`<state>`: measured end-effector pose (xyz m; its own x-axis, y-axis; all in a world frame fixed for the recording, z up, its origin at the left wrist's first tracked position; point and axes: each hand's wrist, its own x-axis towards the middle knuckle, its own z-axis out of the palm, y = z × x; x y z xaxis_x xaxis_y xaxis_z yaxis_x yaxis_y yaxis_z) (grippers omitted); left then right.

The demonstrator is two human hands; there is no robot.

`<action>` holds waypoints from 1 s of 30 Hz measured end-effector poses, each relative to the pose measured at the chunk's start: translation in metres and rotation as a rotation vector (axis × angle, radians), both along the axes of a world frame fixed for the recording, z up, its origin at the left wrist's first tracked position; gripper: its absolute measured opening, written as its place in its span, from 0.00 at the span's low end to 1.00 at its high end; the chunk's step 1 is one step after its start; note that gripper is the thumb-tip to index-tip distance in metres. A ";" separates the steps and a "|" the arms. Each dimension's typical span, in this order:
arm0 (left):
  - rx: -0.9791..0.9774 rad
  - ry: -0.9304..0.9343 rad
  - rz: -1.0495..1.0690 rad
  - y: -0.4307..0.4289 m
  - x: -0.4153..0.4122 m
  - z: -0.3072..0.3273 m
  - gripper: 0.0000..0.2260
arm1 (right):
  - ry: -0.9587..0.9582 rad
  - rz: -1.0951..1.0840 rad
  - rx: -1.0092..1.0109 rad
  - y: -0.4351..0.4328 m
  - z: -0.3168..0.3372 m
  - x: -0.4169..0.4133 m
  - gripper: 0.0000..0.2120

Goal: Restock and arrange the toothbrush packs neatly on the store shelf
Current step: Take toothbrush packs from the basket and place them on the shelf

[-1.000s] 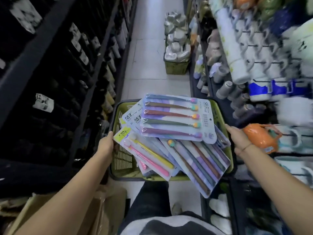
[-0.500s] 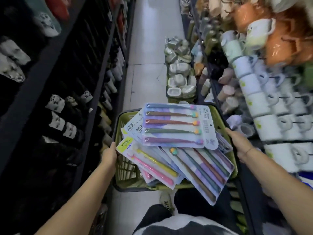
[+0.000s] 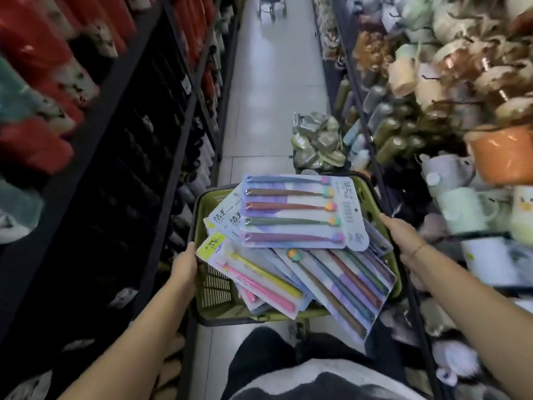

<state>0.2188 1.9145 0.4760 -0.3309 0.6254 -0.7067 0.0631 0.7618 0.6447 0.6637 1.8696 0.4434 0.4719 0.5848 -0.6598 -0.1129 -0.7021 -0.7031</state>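
Note:
A green plastic basket (image 3: 202,215) hangs in front of me, carried between both hands. My left hand (image 3: 184,265) grips its left rim and my right hand (image 3: 403,238) grips its right rim. Several toothbrush packs are piled loosely in it and stick out over the edges. The top pack (image 3: 291,213) holds several brushes lying sideways. A pack with a pink and a yellow brush (image 3: 253,277) lies at the lower left. Another multi-brush pack (image 3: 343,287) overhangs the basket's near right corner.
I stand in a narrow aisle with a pale tiled floor (image 3: 274,90). Dark shelving (image 3: 121,157) with red and black goods lines the left. Mugs and bottles (image 3: 450,186) fill the right shelves. A floor basket of wrapped items (image 3: 314,142) sits ahead on the right.
The view has moved forward along the aisle and tilted up; shelf goods slid past on both sides. Both hands keep the same hold on the basket, and the packs have not shifted.

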 end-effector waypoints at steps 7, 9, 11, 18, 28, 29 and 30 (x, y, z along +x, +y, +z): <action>0.029 -0.036 0.039 0.194 0.030 0.006 0.16 | -0.085 0.017 0.007 0.198 0.042 -0.004 0.31; 0.050 -0.058 0.024 0.254 0.037 0.001 0.15 | -0.043 0.001 0.034 0.255 0.032 0.006 0.32; 0.045 -0.067 0.003 0.316 0.045 -0.002 0.16 | 0.014 -0.024 0.027 0.312 0.015 0.020 0.39; 0.036 -0.027 -0.069 0.544 0.073 0.001 0.19 | -0.013 -0.208 0.053 0.502 0.055 0.013 0.22; 0.001 0.019 -0.165 0.846 0.151 -0.017 0.19 | 0.015 -0.238 0.051 0.767 0.025 0.101 0.21; -0.007 0.031 -0.158 0.875 0.160 -0.019 0.20 | 0.006 -0.232 0.054 0.798 0.028 0.110 0.21; -0.008 0.026 -0.138 0.906 0.170 -0.019 0.20 | 0.001 -0.228 0.051 0.831 0.030 0.121 0.21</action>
<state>0.3887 2.8201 0.4567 -0.2600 0.6605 -0.7044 0.1841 0.7500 0.6353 0.7844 2.7007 0.4733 0.5952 0.4961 -0.6322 -0.2647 -0.6217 -0.7371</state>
